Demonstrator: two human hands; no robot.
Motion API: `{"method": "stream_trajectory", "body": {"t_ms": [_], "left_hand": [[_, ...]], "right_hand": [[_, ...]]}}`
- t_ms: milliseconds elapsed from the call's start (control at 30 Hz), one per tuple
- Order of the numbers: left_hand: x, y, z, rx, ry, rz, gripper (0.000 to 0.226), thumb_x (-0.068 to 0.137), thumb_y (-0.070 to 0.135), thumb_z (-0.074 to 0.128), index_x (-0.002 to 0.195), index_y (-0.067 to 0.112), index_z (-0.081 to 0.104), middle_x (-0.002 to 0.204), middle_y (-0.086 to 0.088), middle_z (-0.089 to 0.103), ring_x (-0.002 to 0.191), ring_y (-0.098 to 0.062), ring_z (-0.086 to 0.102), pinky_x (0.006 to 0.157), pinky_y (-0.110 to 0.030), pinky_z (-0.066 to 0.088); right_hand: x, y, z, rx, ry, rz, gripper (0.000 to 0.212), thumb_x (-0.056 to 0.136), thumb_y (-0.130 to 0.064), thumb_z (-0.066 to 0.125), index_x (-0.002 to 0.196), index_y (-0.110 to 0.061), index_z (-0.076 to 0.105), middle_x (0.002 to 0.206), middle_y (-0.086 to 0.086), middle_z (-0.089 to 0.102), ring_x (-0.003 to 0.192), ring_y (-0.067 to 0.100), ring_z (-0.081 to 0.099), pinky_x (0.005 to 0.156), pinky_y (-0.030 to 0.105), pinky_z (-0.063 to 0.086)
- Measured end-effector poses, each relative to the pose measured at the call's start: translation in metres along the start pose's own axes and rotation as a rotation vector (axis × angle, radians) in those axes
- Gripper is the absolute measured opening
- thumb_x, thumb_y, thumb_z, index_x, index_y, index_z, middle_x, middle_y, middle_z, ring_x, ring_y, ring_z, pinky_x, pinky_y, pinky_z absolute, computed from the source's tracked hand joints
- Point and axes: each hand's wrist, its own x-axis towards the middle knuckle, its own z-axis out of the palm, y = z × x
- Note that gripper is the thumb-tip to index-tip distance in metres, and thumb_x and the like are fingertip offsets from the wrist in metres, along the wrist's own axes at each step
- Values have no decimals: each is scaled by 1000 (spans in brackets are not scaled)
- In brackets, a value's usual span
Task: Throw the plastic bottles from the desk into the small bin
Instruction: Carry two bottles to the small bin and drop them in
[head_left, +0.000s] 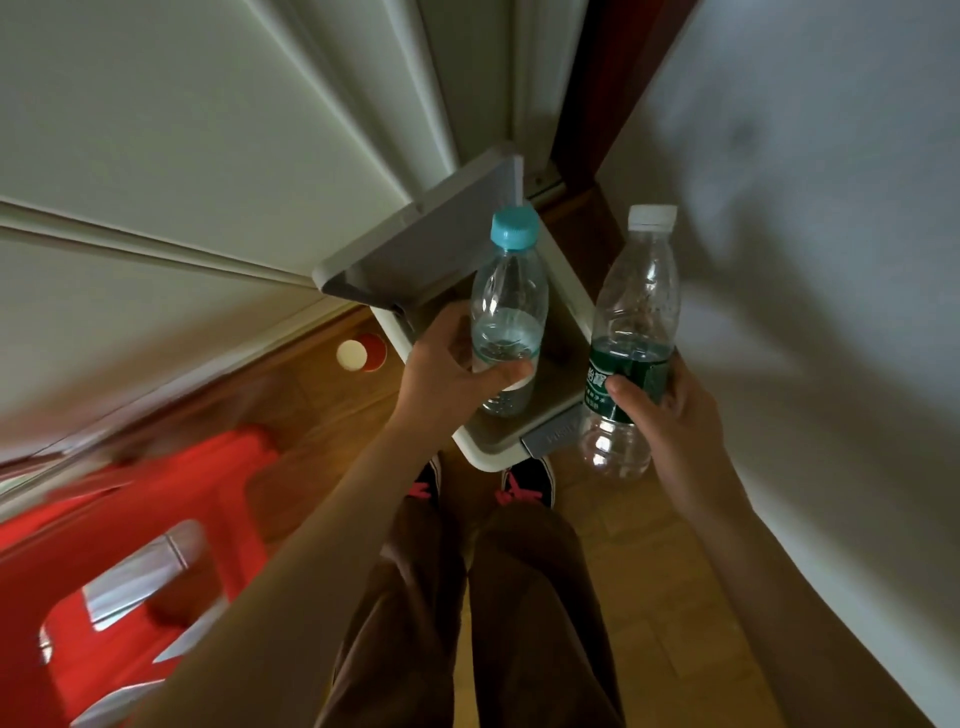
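My left hand (447, 369) grips a clear plastic bottle with a light blue cap (511, 291), held upright directly over the open small bin (574, 291). The bin is white with a grey lid (436, 244) swung up toward the wall. My right hand (670, 410) grips a second clear bottle with a white cap and dark green label (636, 312), held upright just right of the bin's rim. Both bottles look nearly empty.
A red plastic stool (124, 561) stands on the wooden floor at lower left. A small red cup (361, 353) lies on the floor left of the bin. White cabinet doors fill the upper left; a white wall runs along the right. My feet stand at the bin's pedal.
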Motion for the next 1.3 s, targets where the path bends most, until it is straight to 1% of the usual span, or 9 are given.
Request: {"method": "stream_trajectory", "body": {"t_ms": [133, 300, 467, 667, 800, 1000, 1067, 1133, 1300], "left_hand": [[15, -12, 16, 36, 8, -37, 65, 68, 30, 84, 123, 19, 52, 111, 5, 68, 100, -13, 67, 85, -33, 58], [29, -29, 50, 25, 38, -160, 69, 77, 34, 78, 132, 14, 43, 117, 3, 60, 100, -13, 58, 66, -13, 43], [47, -52, 82, -82, 52, -242, 64, 83, 22, 72, 135, 11, 37, 131, -11, 55, 118, -26, 57, 92, -36, 51], [82, -62, 106, -176, 100, -321, 67, 82, 13, 73, 138, 9, 37, 137, -15, 52, 126, -30, 51, 94, -28, 40], [97, -66, 112, -268, 118, -369, 69, 78, 12, 77, 137, 9, 42, 138, -16, 54, 128, -32, 51, 109, -44, 41], [91, -58, 106, -237, 122, -357, 65, 81, 20, 75, 137, 11, 45, 136, -12, 56, 123, -30, 55, 103, -45, 47], [80, -44, 90, -134, 131, -348, 61, 88, 28, 67, 142, 16, 40, 130, -8, 58, 111, -26, 61, 85, -36, 55], [56, -28, 69, -7, 155, -224, 52, 95, 33, 55, 142, 18, 41, 116, -2, 62, 87, -14, 64, 65, -22, 52], [-5, -25, 17, 341, 290, 319, 34, 98, 24, 50, 127, 9, 55, 121, -7, 60, 107, -18, 61, 90, -32, 53]], "right_hand": [[1, 0, 0, -18, 26, 0, 32, 84, -22, 70, 114, -26, 58, 91, -14, 73, 85, -6, 69, 64, 8, 51], [-4, 7, 0, -42, 39, 6, 29, 84, -20, 70, 107, -31, 58, 86, -31, 71, 83, -11, 66, 63, 5, 49], [-5, 10, 1, -56, 61, 7, 29, 85, -20, 70, 101, -40, 56, 82, -36, 68, 79, -14, 65, 59, 4, 48], [-7, 18, -2, 30, 39, 2, 30, 82, -21, 67, 106, -38, 60, 91, -25, 72, 85, -3, 70, 59, 12, 53], [-6, 19, -4, 48, 16, -15, 33, 74, -30, 67, 105, -38, 61, 98, -16, 73, 93, 9, 71, 72, 25, 58], [-5, 18, -3, 29, 28, -37, 34, 72, -34, 66, 105, -37, 62, 96, -18, 72, 92, 4, 69, 71, 14, 54], [-6, 16, -2, 34, 41, -24, 34, 72, -33, 66, 105, -37, 61, 94, -20, 72, 91, 2, 69, 68, 13, 53], [-6, 11, 0, 34, 56, -6, 36, 75, -30, 68, 109, -32, 61, 94, -15, 73, 90, -1, 69, 65, 11, 52], [-7, 1, 5, -40, 71, 6, 36, 86, -15, 67, 120, -20, 56, 98, -14, 66, 80, -12, 66, 58, 5, 48]]}}
